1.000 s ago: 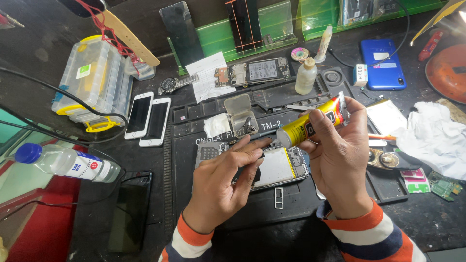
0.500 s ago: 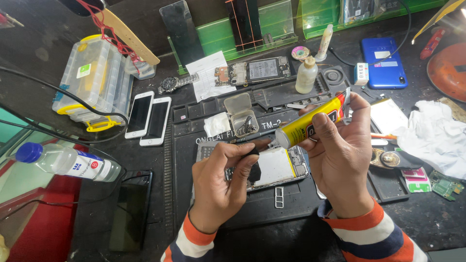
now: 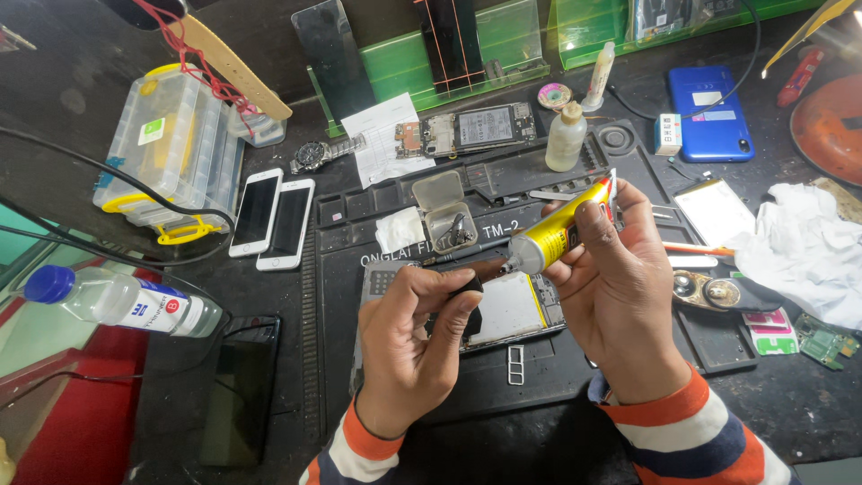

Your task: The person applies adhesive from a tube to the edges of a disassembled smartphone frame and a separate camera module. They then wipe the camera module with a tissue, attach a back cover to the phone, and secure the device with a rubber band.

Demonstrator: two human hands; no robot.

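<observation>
Far left: a clear water bottle [image 3: 117, 301] with a blue cap lies on its side; a dark phone [image 3: 240, 388] lies face up nearer me; a clear parts box [image 3: 171, 162] with yellow clasps sits behind
Left of the mat: two white phones [image 3: 272, 220] side by side on the tabletop [image 3: 790, 404]; a wristwatch [image 3: 316, 154] behind them
My left hand [image 3: 409, 355]: grip closed on a small black cap [image 3: 467, 287], pinched between thumb and fingertips, just beside the tube's nozzle; it looks light and easy to drop, so I judge a pinch at its sides the safest hold
Under my hands: an opened phone [image 3: 507, 310] lies flat on the dark work mat [image 3: 539, 377], pale inner panel up; I take it to be fragile, best held by its edges
My right hand [image 3: 620, 296]: grip wrapped around a yellow glue tube [image 3: 561, 235], tilted with nozzle toward my left hand; soft-walled I judge, so a hold at mid-body with light pressure, or glue will squeeze out
Behind: a small open tin [image 3: 446, 216]; a bare phone board [image 3: 471, 130]; a small plastic bottle [image 3: 566, 137]
Right: a blue phone [image 3: 709, 112]; a white cloth [image 3: 808, 247]
</observation>
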